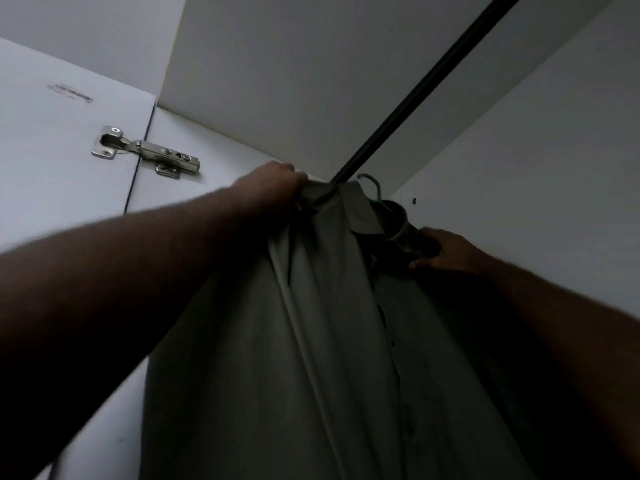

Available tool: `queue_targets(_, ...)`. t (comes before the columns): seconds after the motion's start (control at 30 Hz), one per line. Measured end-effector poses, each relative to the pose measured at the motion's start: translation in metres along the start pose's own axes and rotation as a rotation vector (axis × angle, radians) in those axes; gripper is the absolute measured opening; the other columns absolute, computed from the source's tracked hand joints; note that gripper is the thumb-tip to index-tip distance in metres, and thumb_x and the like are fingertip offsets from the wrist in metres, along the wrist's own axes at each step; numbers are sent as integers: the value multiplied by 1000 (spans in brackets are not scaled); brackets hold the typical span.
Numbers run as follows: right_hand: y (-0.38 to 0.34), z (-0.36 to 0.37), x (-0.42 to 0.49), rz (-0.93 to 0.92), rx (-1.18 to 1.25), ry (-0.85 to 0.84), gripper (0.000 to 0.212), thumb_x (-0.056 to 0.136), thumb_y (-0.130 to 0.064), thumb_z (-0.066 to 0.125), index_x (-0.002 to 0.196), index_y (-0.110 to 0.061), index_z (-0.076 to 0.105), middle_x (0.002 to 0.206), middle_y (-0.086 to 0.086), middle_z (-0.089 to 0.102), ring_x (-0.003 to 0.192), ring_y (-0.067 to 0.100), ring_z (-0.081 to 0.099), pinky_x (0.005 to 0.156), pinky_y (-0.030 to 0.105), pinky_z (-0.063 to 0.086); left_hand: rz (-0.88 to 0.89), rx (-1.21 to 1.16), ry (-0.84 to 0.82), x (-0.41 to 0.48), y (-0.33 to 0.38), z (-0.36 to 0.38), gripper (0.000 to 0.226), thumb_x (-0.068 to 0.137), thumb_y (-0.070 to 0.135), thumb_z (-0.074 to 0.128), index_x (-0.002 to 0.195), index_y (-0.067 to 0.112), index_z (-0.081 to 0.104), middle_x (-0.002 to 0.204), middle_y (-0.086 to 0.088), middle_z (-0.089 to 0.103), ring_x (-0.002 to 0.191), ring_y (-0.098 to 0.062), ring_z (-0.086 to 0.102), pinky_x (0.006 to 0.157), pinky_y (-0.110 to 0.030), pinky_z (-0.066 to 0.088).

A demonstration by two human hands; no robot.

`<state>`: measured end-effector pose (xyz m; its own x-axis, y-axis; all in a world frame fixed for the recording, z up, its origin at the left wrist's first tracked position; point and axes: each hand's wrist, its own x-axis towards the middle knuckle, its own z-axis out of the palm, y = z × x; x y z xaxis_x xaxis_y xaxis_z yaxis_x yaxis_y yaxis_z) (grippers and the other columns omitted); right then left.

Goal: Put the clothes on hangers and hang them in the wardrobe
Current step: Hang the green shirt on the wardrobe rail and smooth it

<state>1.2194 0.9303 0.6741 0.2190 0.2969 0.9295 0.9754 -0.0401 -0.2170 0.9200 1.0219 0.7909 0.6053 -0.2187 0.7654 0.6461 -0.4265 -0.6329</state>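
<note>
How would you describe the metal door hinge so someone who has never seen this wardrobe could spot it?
Start at the white wardrobe door on the left side of the view. Where it meets the white side panel, the shiny silver metal hinge bridges the dark gap. It is the only bright, screwed-on hardware there.

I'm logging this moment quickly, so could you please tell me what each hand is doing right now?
Left hand: closed, gripping the grey-green shirt's fabric up by the rail.
Right hand: holding the shirt below its collar.

We look up from head height, close under the wardrobe rail (412, 109) running to upper right.
</note>
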Motion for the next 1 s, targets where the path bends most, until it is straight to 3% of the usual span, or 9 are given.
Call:
queue_targets(0.17,-15,23,37,-76,49,-47,61,82,-21,79,136,-14,51,138,8,54,124,26,51,94,25,36,-48,84,-3,-24,-17,-1,36,88,31,68,109,3,59,107,-21,59,104,-37,56,75,-33,38)
queue_targets(0.3,-14,52,36,-142,70,-45,64,81,-24,79,138,-17,49,140,7,53,125,24,51,99,30,38,-62,132,-13,-54,-17,15,32,85,32,68,102,6,60,102,-20,59,100,-39,57,78,-36,42)
queue_targets(0.5,-13,62,28,-203,40,11,65,82,-23,78,139,-15,47,142,9,51,126,26,50,103,31,38,-47,160,115,-81,-7,22,32,82,31,71,98,4,62,97,-25,57,94,-44,55,78,-42,45)
queue_targets(0.7,-16,46,29,-165,3,61,69,79,-22,81,139,-14,47,140,10,49,125,27,49,97,28,37,-75,116,142,-72,-4,16,37,79,30,74,105,5,64,108,-26,56,103,-44,52,85,-41,43)
queue_targets(0.83,-15,45,28,-128,6,-11,68,77,-19,82,137,-17,49,137,7,54,120,22,52,93,25,36,-87,109,86,-79,0,20,35,81,34,72,102,7,63,105,-22,58,101,-41,54,83,-39,44)
queue_targets(1.0,-16,54,25,-75,11,-23,60,86,-10,68,141,-13,44,142,12,51,126,28,50,96,29,37,-46,148,53,-81,8,23,37,89,38,64,107,6,57,104,-21,59,99,-40,55,80,-39,43)
